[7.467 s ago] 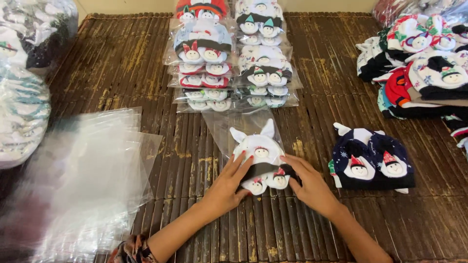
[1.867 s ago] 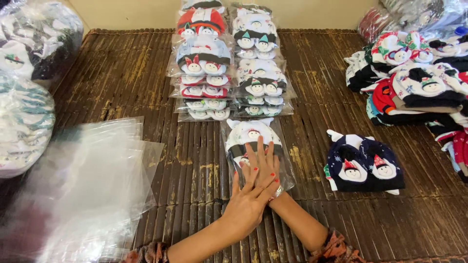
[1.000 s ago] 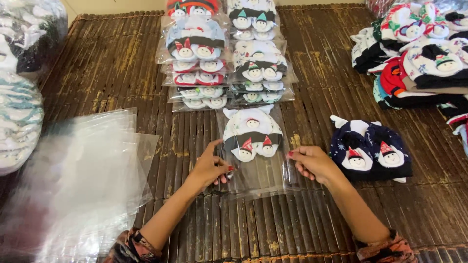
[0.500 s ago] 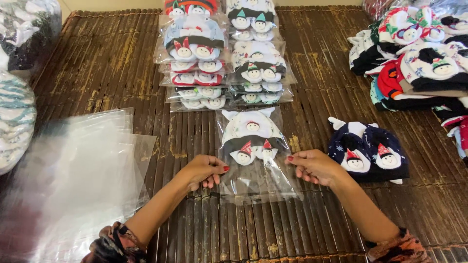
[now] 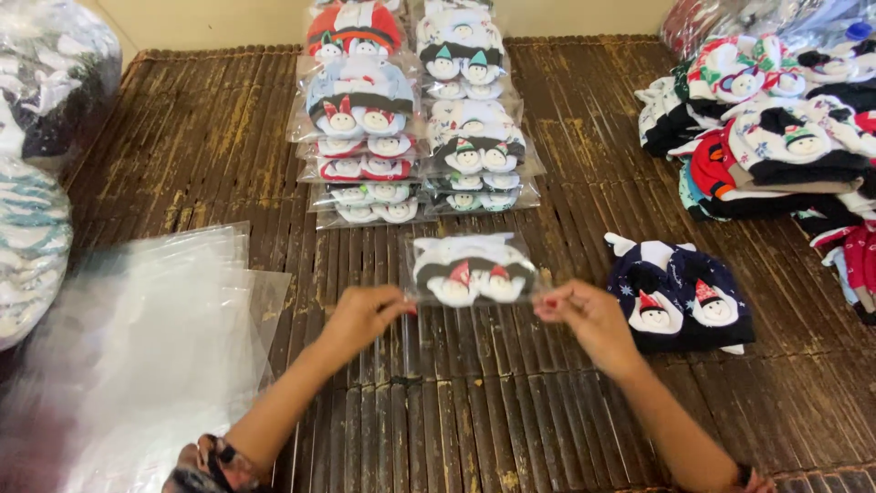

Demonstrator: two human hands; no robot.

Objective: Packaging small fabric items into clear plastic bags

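1. We see the left hand [image 5: 363, 315] pinching the left edge of a clear bag [image 5: 472, 270], thumb and fingertips pressed together on the plastic.
2. The right hand [image 5: 589, 315] pinches the right edge the same way, its fingers closed on the film.
3. The bag hangs stretched between the two hands, and inside it sits a white and black hat [image 5: 470, 272] with two small penguin faces; the hat lies between the fingertips, at 3 o'clock from the left fingers and 9 o'clock from the right ones.
4. At 12 o'clock from the bag, two rows of bagged hats [image 5: 415, 119] lie overlapping on the bamboo mat [image 5: 201, 137].
5. At 3 o'clock from the right hand, just beside it, lies a dark blue hat [image 5: 680, 294].
6. At 2 o'clock, well apart, we see a heap of loose hats [image 5: 776, 128].
7. At 9 o'clock from the left hand lies a stack of empty clear bags [image 5: 155, 356].
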